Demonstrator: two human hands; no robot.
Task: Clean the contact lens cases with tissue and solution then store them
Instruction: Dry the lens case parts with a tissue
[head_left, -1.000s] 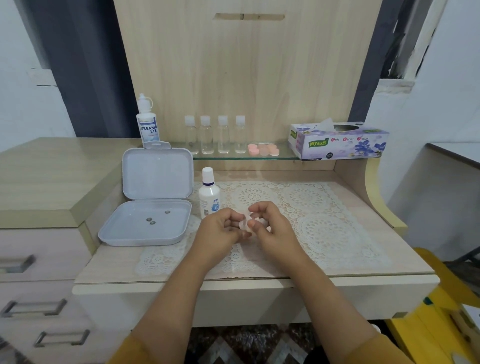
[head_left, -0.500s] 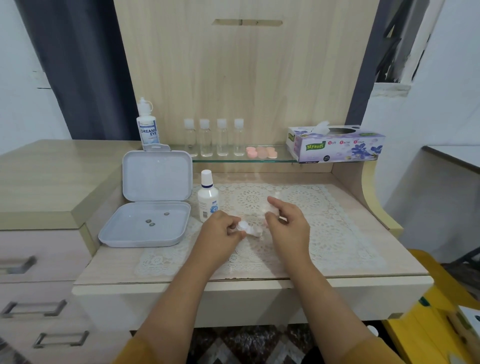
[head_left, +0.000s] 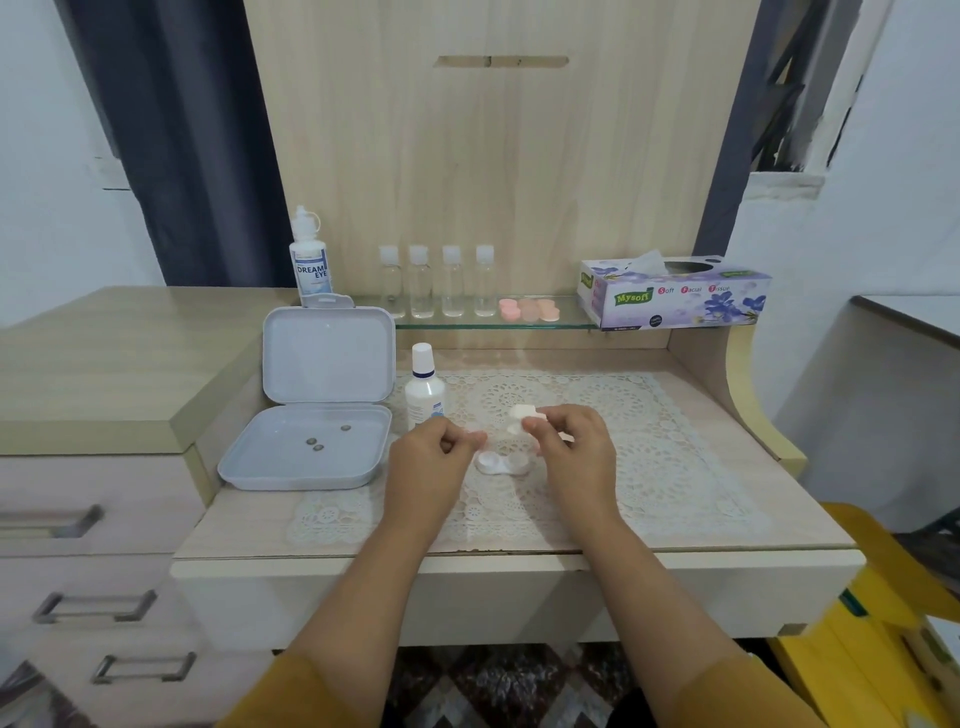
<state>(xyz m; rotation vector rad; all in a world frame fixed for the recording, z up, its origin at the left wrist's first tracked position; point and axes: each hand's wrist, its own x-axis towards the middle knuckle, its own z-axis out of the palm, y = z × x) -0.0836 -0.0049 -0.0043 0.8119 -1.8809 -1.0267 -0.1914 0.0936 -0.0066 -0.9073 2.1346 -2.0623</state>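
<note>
Lace-matted wooden desk (head_left: 675, 525): small white plastic lens case (head_left: 503, 462) sits mid-frame, light and slippery, so I'd pinch its rims. Right hand (head_left: 569, 447) pinches its white caps (head_left: 521, 418); left hand (head_left: 434, 457) curled, holding nothing I can see. Solution bottle (head_left: 424, 391) just left.

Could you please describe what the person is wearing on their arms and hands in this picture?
Both forearms are bare, with mustard-yellow sleeves pushed up near the elbows at the bottom edge of the view. The left hand and right hand wear no gloves. No rings, watch or bracelets show on the visible sides.
</note>
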